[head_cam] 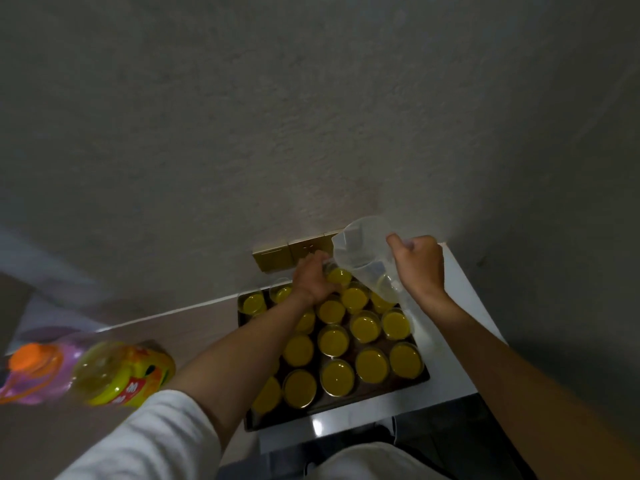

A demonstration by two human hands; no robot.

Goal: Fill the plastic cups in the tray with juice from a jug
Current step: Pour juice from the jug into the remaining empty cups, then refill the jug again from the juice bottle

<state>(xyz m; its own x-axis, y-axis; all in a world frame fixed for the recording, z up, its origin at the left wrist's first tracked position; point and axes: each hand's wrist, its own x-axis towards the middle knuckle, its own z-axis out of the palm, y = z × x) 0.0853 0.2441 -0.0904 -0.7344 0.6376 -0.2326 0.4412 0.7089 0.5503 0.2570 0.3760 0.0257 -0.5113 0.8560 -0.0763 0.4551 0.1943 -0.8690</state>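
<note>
Grey textured wall rises behind a white table – on it sits a dark tray packed with plastic cups of yellow juice. At the tray's far edge the left hand grips one cup, while the right hand clenches the handle of a clear jug, tipped and nearly empty – a juice bottle lies at the left

Dim, murky light with a grey-green cast. The wall is grainy and falls into shadow towards the corners. One small glare patch sits on the white tabletop below the hands. The bottle far left is smeared by blur, and straight edges bow with wide-angle distortion.
</note>
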